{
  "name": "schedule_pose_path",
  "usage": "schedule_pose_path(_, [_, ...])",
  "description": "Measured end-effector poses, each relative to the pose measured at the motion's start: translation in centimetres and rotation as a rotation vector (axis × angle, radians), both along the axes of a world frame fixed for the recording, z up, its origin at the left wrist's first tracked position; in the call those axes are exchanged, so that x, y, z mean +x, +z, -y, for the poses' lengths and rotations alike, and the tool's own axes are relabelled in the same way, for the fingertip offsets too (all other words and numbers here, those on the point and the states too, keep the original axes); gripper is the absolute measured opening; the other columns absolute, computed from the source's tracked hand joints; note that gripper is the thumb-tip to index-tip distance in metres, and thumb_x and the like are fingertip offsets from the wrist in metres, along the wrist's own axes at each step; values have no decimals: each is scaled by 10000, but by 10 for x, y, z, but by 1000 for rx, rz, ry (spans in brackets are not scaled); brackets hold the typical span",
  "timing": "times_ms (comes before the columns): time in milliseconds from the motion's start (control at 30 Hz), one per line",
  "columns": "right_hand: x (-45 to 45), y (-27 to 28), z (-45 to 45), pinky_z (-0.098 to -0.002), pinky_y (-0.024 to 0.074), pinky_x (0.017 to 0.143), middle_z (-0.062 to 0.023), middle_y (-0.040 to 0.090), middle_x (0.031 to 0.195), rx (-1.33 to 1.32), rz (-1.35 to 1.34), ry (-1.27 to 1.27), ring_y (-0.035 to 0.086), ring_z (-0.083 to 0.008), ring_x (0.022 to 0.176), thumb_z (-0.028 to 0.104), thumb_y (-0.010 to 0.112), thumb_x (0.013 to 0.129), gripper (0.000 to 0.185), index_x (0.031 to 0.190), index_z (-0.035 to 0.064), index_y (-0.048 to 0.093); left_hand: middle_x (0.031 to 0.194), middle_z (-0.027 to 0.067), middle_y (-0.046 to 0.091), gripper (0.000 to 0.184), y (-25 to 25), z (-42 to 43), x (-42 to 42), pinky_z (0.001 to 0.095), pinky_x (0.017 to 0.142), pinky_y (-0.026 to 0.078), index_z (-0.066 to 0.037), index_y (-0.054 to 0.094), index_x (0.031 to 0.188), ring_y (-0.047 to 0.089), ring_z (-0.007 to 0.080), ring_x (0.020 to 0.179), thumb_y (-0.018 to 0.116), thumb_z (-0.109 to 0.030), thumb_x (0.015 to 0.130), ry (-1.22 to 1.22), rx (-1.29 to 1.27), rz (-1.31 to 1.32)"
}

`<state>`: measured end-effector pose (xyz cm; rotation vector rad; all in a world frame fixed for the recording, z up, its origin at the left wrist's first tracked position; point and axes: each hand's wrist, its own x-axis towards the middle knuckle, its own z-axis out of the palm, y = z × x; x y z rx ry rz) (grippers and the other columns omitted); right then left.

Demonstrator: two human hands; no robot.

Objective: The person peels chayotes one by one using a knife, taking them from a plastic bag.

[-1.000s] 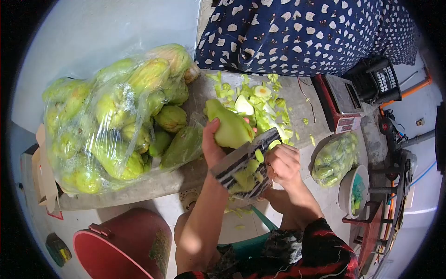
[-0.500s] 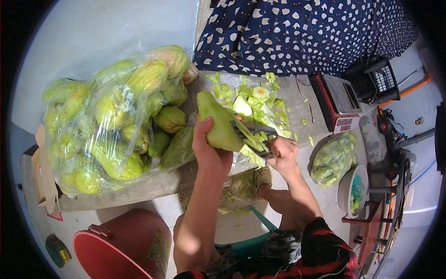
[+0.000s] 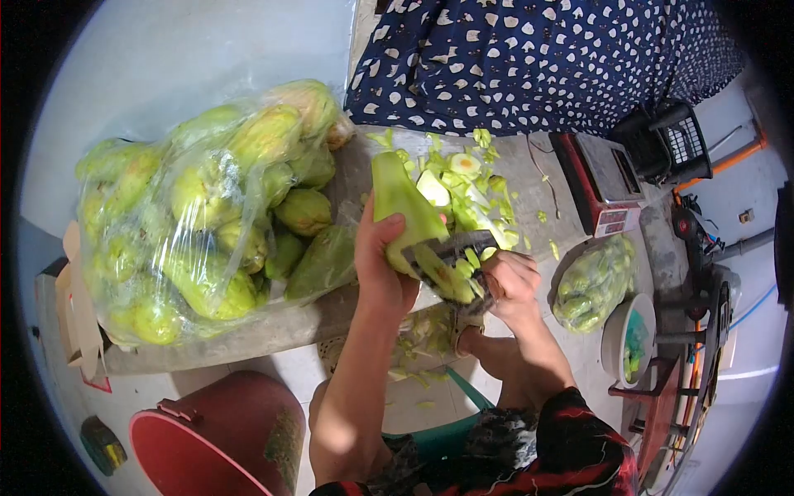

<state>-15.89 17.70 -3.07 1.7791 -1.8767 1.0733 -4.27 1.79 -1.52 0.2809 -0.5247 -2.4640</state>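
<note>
My left hand (image 3: 385, 263) wraps round the lower part of a pear-shaped green fruit (image 3: 401, 194), largely peeled, its narrow end pointing up and away. In my right hand (image 3: 511, 285) is a broad, dark-bladed knife (image 3: 423, 258), its blade lying against the fruit's near end. Strips of green peel (image 3: 459, 283) cling to the blade. My right fingers are closed round the handle, which they mostly hide. Beyond the fruit, peelings and pale cut pieces (image 3: 432, 188) lie scattered on the concrete ledge (image 3: 529, 178).
A large clear bag of green fruits (image 3: 207, 198) fills the ledge's left side. At right are a red scale (image 3: 579, 182), a black basket (image 3: 666, 140), a bagged green bundle (image 3: 591, 285) and a white basin (image 3: 612, 351). A red bucket (image 3: 207, 413) stands below at left.
The knife has turned, its broad face now showing with peel strips on it. My left hand has shifted slightly right, and the fruit now points more steeply away.
</note>
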Motion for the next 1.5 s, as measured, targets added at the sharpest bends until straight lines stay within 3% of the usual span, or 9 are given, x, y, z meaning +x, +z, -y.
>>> schedule_pose_path(100, [-6,-10,2,-331,358,424,-53,450,566,-19,30,-45,473,-218,459,22,681,572,182,678,42,535,1082,170,587,578,3,2,1,441,870,513,-62,450,1293,632,340,956,540,-310,779,27,-26,54])
schedule_pose_path(167, [-9,-15,0,-331,362,426,-53,449,560,3,42,-64,477,-219,459,33,692,574,194,673,44,525,1072,164,572,620,5,2,3,414,840,536,-32,392,1339,628,289,951,535,-206,761,23,7,36])
schedule_pose_path(367, [-14,-21,-4,-332,370,432,-56,453,553,59,55,-129,488,-226,464,60,715,580,234,658,53,494,1126,167,589,621,5,2,5,423,899,496,-51,432,1349,611,311,1017,529,-289,784,34,-51,57])
schedule_pose_path(767, [-4,-7,-1,-323,361,420,-38,454,543,9,35,-110,470,-202,438,78,722,579,231,664,59,508,1198,182,575,705,10,-2,7,394,956,488,-2,391,1395,605,293,1057,513,-249,746,-42,-43,33])
schedule_pose_path(967, [-22,-31,6,-307,340,413,-51,409,494,-38,138,-282,428,-212,407,83,724,635,303,585,67,426,1143,177,575,719,7,-5,10,357,850,541,16,358,1395,620,270,1025,538,-161,722,-211,-24,-76])
schedule_pose_path(1067, [-25,-25,5,-309,341,413,-55,420,495,-18,113,-320,440,-212,411,80,727,630,306,585,69,425,1236,204,559,721,3,-11,5,440,938,504,-1,380,1406,605,326,1071,524,-212,732,-223,-63,-8])
schedule_pose_path(1233, [-14,-11,-7,-302,337,426,-40,425,518,-37,108,-85,430,-204,422,81,778,615,270,648,68,511,1233,199,563,751,8,-8,4,443,945,500,-8,354,1433,605,326,1076,520,-200,726,-113,-70,32])
schedule_pose_path(1433, [-17,-20,0,-310,328,420,-42,404,511,-17,60,-192,418,-196,413,96,783,626,293,629,64,492,1235,186,566,738,11,-11,4,435,936,505,-8,352,1435,600,320,1088,525,-191,741,-93,-80,41])
schedule_pose_path(1500, [-15,-16,5,-307,332,417,-49,398,504,-17,63,-245,424,-201,410,116,788,646,358,599,70,436,1208,152,548,764,12,-11,5,337,881,519,18,312,1437,598,242,1058,541,-152,728,-156,-16,8])
